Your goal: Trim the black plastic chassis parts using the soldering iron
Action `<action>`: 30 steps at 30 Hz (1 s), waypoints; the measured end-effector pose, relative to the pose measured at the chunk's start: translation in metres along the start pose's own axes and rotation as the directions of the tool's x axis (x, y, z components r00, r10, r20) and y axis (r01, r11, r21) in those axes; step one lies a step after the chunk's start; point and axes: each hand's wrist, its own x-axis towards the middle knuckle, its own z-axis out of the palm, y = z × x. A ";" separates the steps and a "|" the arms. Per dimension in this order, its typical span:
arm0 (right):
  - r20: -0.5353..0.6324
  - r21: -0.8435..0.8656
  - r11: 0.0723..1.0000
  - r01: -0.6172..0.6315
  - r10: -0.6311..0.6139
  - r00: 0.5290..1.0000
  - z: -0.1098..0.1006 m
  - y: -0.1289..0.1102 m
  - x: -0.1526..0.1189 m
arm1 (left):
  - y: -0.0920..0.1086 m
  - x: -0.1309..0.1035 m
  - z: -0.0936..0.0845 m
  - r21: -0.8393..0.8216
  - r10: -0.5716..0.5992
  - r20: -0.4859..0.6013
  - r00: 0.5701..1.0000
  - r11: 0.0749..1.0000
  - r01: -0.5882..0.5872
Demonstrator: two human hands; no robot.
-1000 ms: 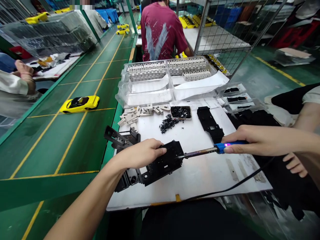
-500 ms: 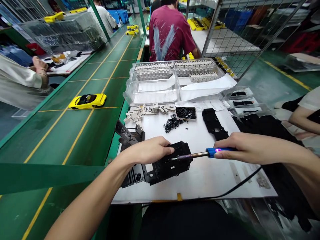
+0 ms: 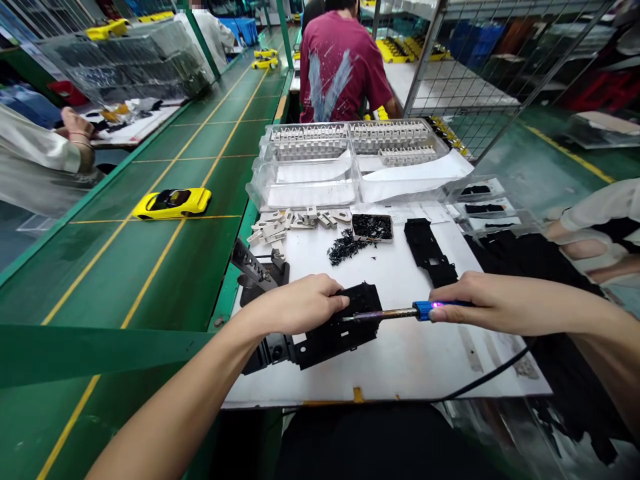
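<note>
My right hand (image 3: pixel 465 307) grips a soldering iron (image 3: pixel 423 311) by its blue handle, where a small pink-violet light glows. The iron's metal shaft lies level across a black plastic chassis plate (image 3: pixel 340 343), its tip at the plate near my left thumb. My left hand (image 3: pixel 310 303) is closed on the plate's far side, thumb on top; its other fingers are partly hidden. The plate's left end rests by a dark metal fixture (image 3: pixel 277 350). Behind my left wrist stands a soldering iron stand (image 3: pixel 253 263). A second black plate (image 3: pixel 430 250) lies farther back on the white tabletop.
Small pale blocks (image 3: pixel 273 230), a box of tiny black pieces (image 3: pixel 373 227) and a loose pile (image 3: pixel 345 247) lie behind. Clear trays (image 3: pixel 357 167) stand at the back. A yellow toy car (image 3: pixel 173 203) sits on the green conveyor (image 3: pixel 200 267). Co-workers sit ahead and to both sides.
The yellow car has shifted slightly left along with the belt lines. The co-worker's arm at the right has moved. My hands, the iron and the plate stay almost in place.
</note>
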 end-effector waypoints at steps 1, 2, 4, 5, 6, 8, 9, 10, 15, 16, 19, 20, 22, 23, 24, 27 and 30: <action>0.010 -0.009 1.000 0.000 0.000 1.000 0.000 0.001 0.000 | -0.001 0.001 0.000 0.002 0.000 -0.001 1.000 1.000 0.000; 0.022 -0.015 1.000 0.004 -0.004 1.000 -0.001 0.001 0.000 | -0.002 0.001 0.000 0.006 0.001 -0.001 1.000 1.000 -0.001; 0.046 -0.015 1.000 0.021 -0.020 0.999 -0.004 0.003 0.000 | -0.004 0.003 0.001 0.016 -0.001 -0.005 1.000 1.000 0.001; 0.053 -0.012 1.000 0.027 -0.026 0.998 -0.005 0.003 0.000 | -0.004 0.003 0.001 0.019 -0.001 -0.007 1.000 1.000 0.001; 0.057 -0.011 0.999 0.031 -0.030 0.998 -0.006 0.004 0.000 | -0.004 0.003 0.001 0.019 -0.001 -0.009 1.000 1.000 0.001; 0.056 -0.019 0.999 0.032 -0.031 0.998 -0.009 0.002 0.001 | -0.002 0.002 0.001 0.021 0.002 -0.013 1.000 1.000 -0.002; 0.055 -0.027 0.999 0.035 -0.033 0.998 -0.011 0.001 0.001 | -0.001 0.001 0.001 0.024 0.004 -0.014 1.000 1.000 -0.004; 0.053 -0.037 0.999 0.039 -0.037 0.998 -0.012 -0.001 0.002 | 0.000 0.000 0.001 0.029 0.005 -0.013 1.000 1.000 -0.004; 0.080 -0.092 0.994 0.053 -0.045 0.996 -0.019 -0.011 0.001 | 0.003 -0.004 0.003 0.033 0.017 -0.008 1.000 0.999 -0.017; 0.085 -0.108 0.993 0.049 -0.040 0.996 -0.021 -0.012 0.001 | 0.003 -0.005 0.003 0.031 0.022 -0.007 1.000 0.999 -0.022; 0.087 -0.140 0.989 0.048 -0.036 0.996 -0.024 -0.013 0.000 | 0.004 -0.006 0.005 0.028 0.037 -0.003 0.999 0.999 -0.036; 0.087 -0.141 0.989 0.054 -0.042 0.995 -0.024 -0.013 0.000 | 0.004 -0.007 0.005 0.027 0.041 -0.001 0.999 0.999 -0.041; 0.080 -0.133 0.989 0.068 -0.058 0.995 -0.025 -0.012 -0.001 | 0.005 -0.008 0.006 0.022 0.050 0.002 0.999 0.998 -0.050; 0.077 -0.128 0.989 0.075 -0.066 0.995 -0.025 -0.011 -0.002 | 0.005 -0.009 0.007 0.020 0.054 0.005 0.999 0.998 -0.054; 0.080 -0.126 0.989 0.079 -0.069 0.994 -0.025 -0.011 -0.003 | 0.006 -0.010 0.007 0.019 0.058 0.007 0.998 0.998 -0.059; 0.079 -0.150 0.987 0.066 -0.054 0.995 -0.024 -0.011 -0.005 | 0.005 -0.011 0.009 0.021 0.070 0.014 0.997 0.997 -0.071; 0.088 -0.164 0.984 0.066 -0.052 0.995 -0.026 -0.016 -0.003 | 0.001 -0.007 0.011 0.004 0.085 0.022 0.996 0.996 -0.086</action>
